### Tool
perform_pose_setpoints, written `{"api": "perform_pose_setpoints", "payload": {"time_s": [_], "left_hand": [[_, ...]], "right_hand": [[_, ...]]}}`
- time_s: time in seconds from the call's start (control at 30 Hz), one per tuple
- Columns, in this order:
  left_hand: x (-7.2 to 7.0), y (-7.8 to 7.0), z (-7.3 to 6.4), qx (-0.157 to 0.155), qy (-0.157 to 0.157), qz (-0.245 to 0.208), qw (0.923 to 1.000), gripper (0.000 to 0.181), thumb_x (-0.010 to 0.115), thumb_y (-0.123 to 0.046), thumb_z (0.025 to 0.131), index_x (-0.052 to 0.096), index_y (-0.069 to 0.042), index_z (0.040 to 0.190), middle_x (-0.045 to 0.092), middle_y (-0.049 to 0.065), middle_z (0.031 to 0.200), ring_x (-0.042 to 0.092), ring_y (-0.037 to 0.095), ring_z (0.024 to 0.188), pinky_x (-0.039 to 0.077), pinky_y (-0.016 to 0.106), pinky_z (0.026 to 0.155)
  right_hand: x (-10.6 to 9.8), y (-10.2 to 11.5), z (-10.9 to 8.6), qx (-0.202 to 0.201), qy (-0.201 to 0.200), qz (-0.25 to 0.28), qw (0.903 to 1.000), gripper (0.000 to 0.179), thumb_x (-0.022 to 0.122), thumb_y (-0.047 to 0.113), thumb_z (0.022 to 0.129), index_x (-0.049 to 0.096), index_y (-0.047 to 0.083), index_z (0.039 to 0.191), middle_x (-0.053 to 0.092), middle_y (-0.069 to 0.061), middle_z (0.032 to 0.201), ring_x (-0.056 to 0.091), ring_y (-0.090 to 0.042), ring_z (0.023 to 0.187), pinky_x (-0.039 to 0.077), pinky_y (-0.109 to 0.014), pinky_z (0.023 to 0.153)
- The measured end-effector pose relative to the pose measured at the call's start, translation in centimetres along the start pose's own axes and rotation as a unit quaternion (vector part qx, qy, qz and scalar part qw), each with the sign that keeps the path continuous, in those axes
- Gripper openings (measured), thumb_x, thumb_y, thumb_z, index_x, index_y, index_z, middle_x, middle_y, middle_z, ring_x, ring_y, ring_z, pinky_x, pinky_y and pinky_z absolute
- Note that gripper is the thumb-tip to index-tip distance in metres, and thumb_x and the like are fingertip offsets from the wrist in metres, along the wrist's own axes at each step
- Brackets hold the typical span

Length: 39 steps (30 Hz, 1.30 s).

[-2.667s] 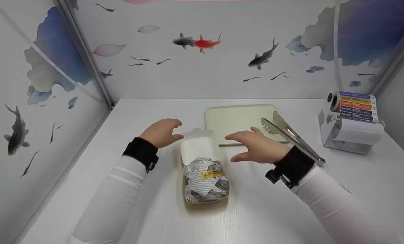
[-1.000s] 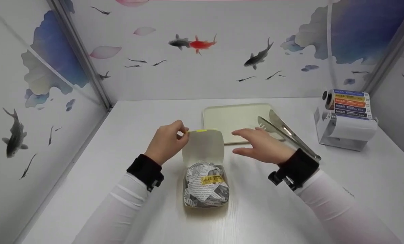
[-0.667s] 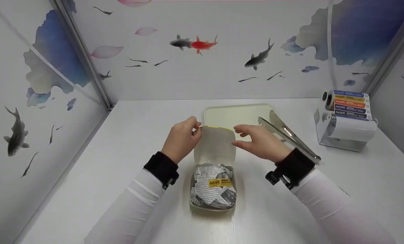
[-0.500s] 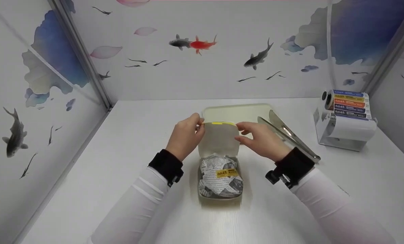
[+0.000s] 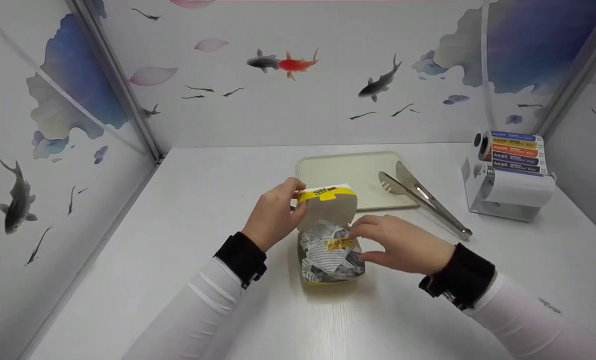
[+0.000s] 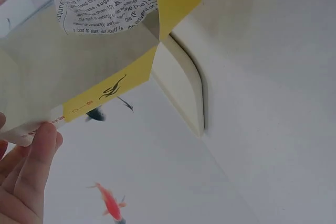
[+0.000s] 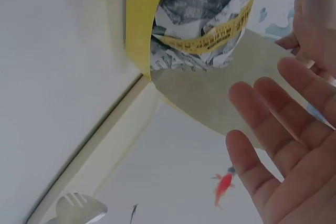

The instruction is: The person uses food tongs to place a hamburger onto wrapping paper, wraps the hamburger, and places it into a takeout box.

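A yellow-trimmed cardboard burger box [image 5: 329, 212] stands with its lid raised and tilting forward over its base. Inside sits a burger-like bundle [image 5: 323, 257] wrapped in newsprint paper with a yellow sticker [image 5: 341, 243]. My left hand [image 5: 277, 212] pinches the lid's upper left corner between thumb and fingers; in the left wrist view the thumb [image 6: 44, 140] presses on the lid edge. Beside the box's right side is my right hand [image 5: 403, 242], its fingers loosely extended. In the right wrist view those fingers [image 7: 273, 129] hold nothing; whether they touch the box, I cannot tell.
Behind the box lies a cream tray [image 5: 338, 167]. Metal tongs [image 5: 435, 205] rest across its right edge and onto the white table [image 5: 203, 175]. At the right back stands a white dispenser [image 5: 518, 190] with sticker rolls.
My left hand has raised the lid from lying back and now tilts it forward. The box has shifted right. My right hand has moved from the lid's corner down beside the bundle.
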<state>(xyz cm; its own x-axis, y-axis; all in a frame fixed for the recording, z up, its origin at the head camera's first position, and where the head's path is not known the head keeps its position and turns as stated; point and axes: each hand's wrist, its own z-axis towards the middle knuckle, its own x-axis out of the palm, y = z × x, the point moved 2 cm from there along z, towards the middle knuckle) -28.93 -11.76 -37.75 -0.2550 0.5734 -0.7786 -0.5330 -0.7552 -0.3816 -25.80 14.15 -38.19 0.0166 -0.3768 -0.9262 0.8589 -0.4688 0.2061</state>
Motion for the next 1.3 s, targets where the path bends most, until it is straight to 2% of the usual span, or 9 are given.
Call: {"api": "perform_pose_setpoints", "payload": {"time_s": [0.17, 0.3, 0.4, 0.47, 0.57, 0.7, 0.9, 1.1, 1.3], "left_hand": [[-0.6, -0.2, -1.5, 0.043, 0.021, 0.006, 0.9988, 0.037, 0.074, -0.01, 0.097, 0.059, -0.004, 0.13, 0.074, 0.013, 0.121, 0.077, 0.026, 0.111, 0.065, 0.028, 0.083], [-0.6, -0.5, -2.9, 0.076, 0.03, 0.036, 0.996, 0.051, 0.078, -0.018, 0.096, 0.057, -0.005, 0.14, 0.075, 0.012, 0.127, 0.077, 0.025, 0.111, 0.065, 0.033, 0.089], [-0.4, -0.8, -3.9, 0.101, 0.035, 0.055, 0.9928, 0.058, 0.079, -0.023, 0.095, 0.055, -0.008, 0.145, 0.074, 0.01, 0.129, 0.077, 0.024, 0.108, 0.064, 0.034, 0.091], [-0.3, -1.0, -4.5, 0.114, 0.042, 0.062, 0.9907, 0.06, 0.08, -0.025, 0.094, 0.054, -0.011, 0.146, 0.073, 0.008, 0.13, 0.078, 0.023, 0.106, 0.065, 0.033, 0.089], [-0.1, -1.2, -5.1, 0.131, 0.055, 0.068, 0.9875, 0.06, 0.082, -0.026, 0.093, 0.055, -0.012, 0.145, 0.071, 0.006, 0.13, 0.077, 0.018, 0.097, 0.065, 0.03, 0.082], [0.3, -1.3, -5.7, 0.149, 0.079, 0.078, 0.9826, 0.062, 0.084, -0.028, 0.091, 0.057, -0.012, 0.144, 0.068, 0.005, 0.129, 0.071, 0.014, 0.088, 0.063, 0.028, 0.075], [0.7, -1.1, -6.3, 0.152, 0.131, 0.071, 0.9772, 0.07, 0.085, -0.036, 0.089, 0.055, -0.015, 0.149, 0.063, 0.006, 0.135, 0.067, 0.017, 0.104, 0.062, 0.031, 0.088], [1.2, -0.7, -6.6, 0.164, 0.15, 0.041, 0.9741, 0.089, 0.093, -0.043, 0.079, 0.046, -0.017, 0.151, 0.054, 0.014, 0.152, 0.06, 0.03, 0.136, 0.054, 0.043, 0.113], [1.7, 0.0, -6.7, 0.16, 0.171, 0.023, 0.9719, 0.1, 0.096, -0.04, 0.075, 0.041, -0.019, 0.156, 0.043, 0.015, 0.163, 0.051, 0.036, 0.148, 0.046, 0.049, 0.122]], "right_hand": [[0.9, 1.3, -1.4, -0.008, 0.049, -0.057, 0.9971, 0.029, 0.087, 0.022, 0.085, 0.072, 0.014, 0.108, 0.074, 0.0, 0.105, 0.069, -0.018, 0.093, 0.057, -0.039, 0.084], [1.6, 1.2, -1.9, 0.024, 0.061, -0.1, 0.9928, 0.02, 0.085, 0.027, 0.086, 0.073, 0.015, 0.095, 0.072, 0.002, 0.088, 0.064, -0.015, 0.078, 0.053, -0.036, 0.072], [1.8, 0.7, -2.1, 0.068, 0.053, -0.133, 0.9874, 0.024, 0.084, 0.032, 0.088, 0.07, 0.013, 0.084, 0.067, 0.002, 0.075, 0.059, -0.014, 0.066, 0.048, -0.034, 0.062], [1.6, 0.3, -2.4, 0.101, 0.046, -0.141, 0.9837, 0.028, 0.083, 0.034, 0.088, 0.067, 0.011, 0.082, 0.065, 0.002, 0.073, 0.058, -0.015, 0.064, 0.049, -0.036, 0.061], [1.2, -0.2, -2.7, 0.136, 0.037, -0.13, 0.9815, 0.031, 0.085, 0.035, 0.087, 0.068, 0.009, 0.093, 0.071, -0.002, 0.083, 0.065, -0.019, 0.071, 0.056, -0.042, 0.07], [1.2, -0.1, -2.9, 0.158, 0.022, -0.104, 0.9817, 0.053, 0.087, 0.039, 0.085, 0.063, 0.004, 0.117, 0.074, -0.01, 0.105, 0.07, -0.026, 0.086, 0.06, -0.047, 0.082], [1.5, 0.6, -2.7, 0.158, 0.012, -0.061, 0.9854, 0.096, 0.092, 0.038, 0.08, 0.042, 0.001, 0.153, 0.061, -0.021, 0.144, 0.07, -0.037, 0.112, 0.06, -0.054, 0.096], [2.6, 0.8, -2.3, 0.123, -0.005, -0.063, 0.9903, 0.109, 0.096, 0.035, 0.075, 0.035, 0.001, 0.158, 0.048, -0.027, 0.158, 0.065, -0.042, 0.124, 0.058, -0.059, 0.099], [3.6, 0.4, -2.3, 0.116, -0.017, -0.075, 0.9902, 0.108, 0.096, 0.035, 0.075, 0.036, 0.0, 0.157, 0.049, -0.027, 0.157, 0.065, -0.043, 0.125, 0.057, -0.058, 0.1]]}}
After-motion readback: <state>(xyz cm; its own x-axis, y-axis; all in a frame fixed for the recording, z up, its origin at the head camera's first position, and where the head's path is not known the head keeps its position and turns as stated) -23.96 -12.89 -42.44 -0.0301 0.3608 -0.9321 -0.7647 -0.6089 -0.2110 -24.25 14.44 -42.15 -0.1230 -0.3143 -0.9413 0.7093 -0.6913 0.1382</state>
